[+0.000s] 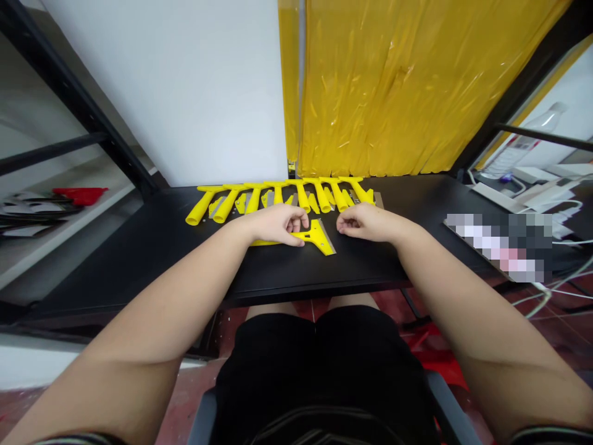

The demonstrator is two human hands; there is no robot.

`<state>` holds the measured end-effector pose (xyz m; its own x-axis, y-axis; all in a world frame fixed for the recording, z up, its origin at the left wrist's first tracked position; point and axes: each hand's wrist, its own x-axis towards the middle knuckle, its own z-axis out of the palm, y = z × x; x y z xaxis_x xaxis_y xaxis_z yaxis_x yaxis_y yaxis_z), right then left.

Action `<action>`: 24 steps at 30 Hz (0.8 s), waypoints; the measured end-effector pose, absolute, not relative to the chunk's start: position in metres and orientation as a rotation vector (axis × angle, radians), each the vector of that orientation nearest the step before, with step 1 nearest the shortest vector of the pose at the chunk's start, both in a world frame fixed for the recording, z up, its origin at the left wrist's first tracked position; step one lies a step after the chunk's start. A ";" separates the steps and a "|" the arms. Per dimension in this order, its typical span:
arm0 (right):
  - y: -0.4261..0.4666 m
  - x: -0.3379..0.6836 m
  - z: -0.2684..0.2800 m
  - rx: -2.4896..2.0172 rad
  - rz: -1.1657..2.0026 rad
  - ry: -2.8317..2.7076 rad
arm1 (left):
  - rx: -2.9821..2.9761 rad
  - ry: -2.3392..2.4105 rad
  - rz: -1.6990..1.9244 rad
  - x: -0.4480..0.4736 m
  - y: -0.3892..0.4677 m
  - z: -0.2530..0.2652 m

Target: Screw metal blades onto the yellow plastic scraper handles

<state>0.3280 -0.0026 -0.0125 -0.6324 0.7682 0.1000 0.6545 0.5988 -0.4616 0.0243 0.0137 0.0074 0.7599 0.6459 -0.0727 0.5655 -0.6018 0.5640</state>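
Note:
My left hand point(280, 224) is closed around the neck of a yellow scraper point(320, 237), whose wide head points right with a thin metal blade along its edge. The scraper lies low over the black table, and its handle runs left beneath my hand. Just right of the blade is my right hand point(364, 222), apart from the scraper. Its fingers are curled together, and whatever they may hold is hidden. Behind both hands stretches a row of several yellow scrapers point(227, 205), handles toward me. Small yellow pieces point(240, 203) and metal blades lie among those handles.
A black table point(185, 259) carries the work, with a white panel point(185, 86) and yellow plastic sheeting point(398, 86) behind. On the right are a blurred-out flat object point(500, 244), white cables and a clear bottle point(523, 145). A shelf point(92, 213) at left holds a red item point(82, 196).

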 end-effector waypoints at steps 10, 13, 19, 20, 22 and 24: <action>0.022 0.285 0.002 -0.971 0.917 -2.396 | 2.412 0.884 0.169 0.024 0.015 0.006; 0.025 0.282 -0.007 -0.949 0.991 -2.342 | 2.417 0.877 0.149 0.024 0.016 0.005; 0.026 0.286 -0.027 -0.894 1.107 -2.229 | 2.440 0.896 0.140 0.026 0.017 0.005; 0.027 0.285 -0.029 -0.892 1.118 -2.223 | 2.441 0.895 0.140 0.026 0.017 0.005; 0.027 0.282 -0.030 -0.890 1.127 -2.217 | 2.437 0.891 0.141 0.026 0.017 0.005; 0.027 0.280 -0.031 -0.895 1.114 -2.211 | 2.423 0.890 0.143 0.026 0.017 0.005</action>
